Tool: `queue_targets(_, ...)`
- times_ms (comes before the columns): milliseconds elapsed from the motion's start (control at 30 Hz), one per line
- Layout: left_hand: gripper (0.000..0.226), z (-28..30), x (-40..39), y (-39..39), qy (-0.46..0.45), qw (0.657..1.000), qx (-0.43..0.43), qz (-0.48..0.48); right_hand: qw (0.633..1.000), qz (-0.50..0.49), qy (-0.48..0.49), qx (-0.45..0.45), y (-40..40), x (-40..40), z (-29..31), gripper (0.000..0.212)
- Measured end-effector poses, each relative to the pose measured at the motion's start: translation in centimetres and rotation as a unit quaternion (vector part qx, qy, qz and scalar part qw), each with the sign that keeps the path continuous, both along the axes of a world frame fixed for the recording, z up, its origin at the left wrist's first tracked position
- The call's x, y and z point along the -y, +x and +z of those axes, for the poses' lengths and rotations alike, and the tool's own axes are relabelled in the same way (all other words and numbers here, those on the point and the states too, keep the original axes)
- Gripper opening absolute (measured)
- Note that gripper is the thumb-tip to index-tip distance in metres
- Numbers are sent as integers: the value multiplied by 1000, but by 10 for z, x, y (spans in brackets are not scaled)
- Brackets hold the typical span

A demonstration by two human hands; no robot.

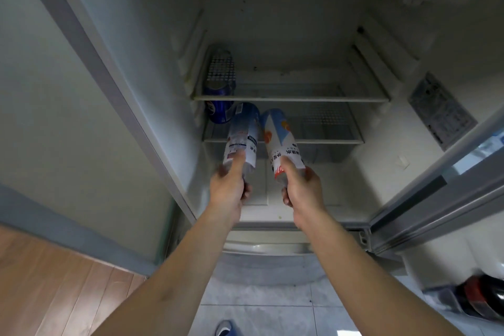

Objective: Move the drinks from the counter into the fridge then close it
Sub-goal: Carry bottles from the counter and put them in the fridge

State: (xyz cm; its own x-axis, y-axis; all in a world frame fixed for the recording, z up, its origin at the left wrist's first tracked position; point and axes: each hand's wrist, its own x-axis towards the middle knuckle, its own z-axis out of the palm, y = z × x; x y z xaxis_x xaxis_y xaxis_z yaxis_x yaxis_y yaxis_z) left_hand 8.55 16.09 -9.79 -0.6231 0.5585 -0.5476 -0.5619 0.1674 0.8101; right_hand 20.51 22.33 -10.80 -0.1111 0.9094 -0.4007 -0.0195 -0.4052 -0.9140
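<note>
Open fridge, two wire shelves

The upper shelf (pixel 300 97) carries a blue can (pixel 218 88) at its left end; a second blue can (pixel 219 112) stands on the lower shelf (pixel 327 140), also far left.

blurred dark characters on both bottle labels (pixel 283 142), sticker on fridge wall (pixel 440 110), none legible

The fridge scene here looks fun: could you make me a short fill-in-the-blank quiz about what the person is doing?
1. Each hand, the left hand and the right hand, holds one ____.
2. The fridge door stands ____.
3. At the shelf's left end, behind the left bottle, stands a can coloured ____.
4. The right bottle has a label with spots coloured ____.

Missing words: bottle; open; blue; orange
</note>
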Motion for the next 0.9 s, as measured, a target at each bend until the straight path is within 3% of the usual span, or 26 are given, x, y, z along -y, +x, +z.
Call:
queue_targets(133, 56, 12, -41, -8, 1, 997, -71, -19, 999, 13, 36, 38, -29, -27, 8, 55)
queue_targets(300, 43, 14, -74, -22, 27, 992, -122, -26, 979, 113, 145, 83, -49, -53, 8, 21)
queue_targets(367, 51, 14, -74, -28, 20, 978, -203, -35, 971, 154, 158, 91, -49, -61, 8, 36)
queue_targets(467, 43, 3, -63, -35, 29, 943, -314, -101, 961, 174, 195, 91, -45, -64, 3, 53)
queue_targets(533, 51, -10, -53, -40, -11, 902, -402, -158, 951, 172, 230, 116, -38, -60, -6, 53)
queue_targets(600, 58, -18, -42, -42, -61, 842, -513, -153, 934, 165, 264, 174, -34, -57, -13, 53)
queue_targets(700, 52, -24, -38, -39, -92, 683, -706, -161, 905, 158, 326, 223, -38, -65, -14, 49)
queue_targets(733, 54, -25, -40, -39, -116, 655, -725, -179, 897, 155, 340, 237, -41, -70, -12, 47)
queue_targets(900, 64, -17, -54, -51, -172, 615, -733, -235, 850, 182, 343, 357, -54, -92, -3, 59)
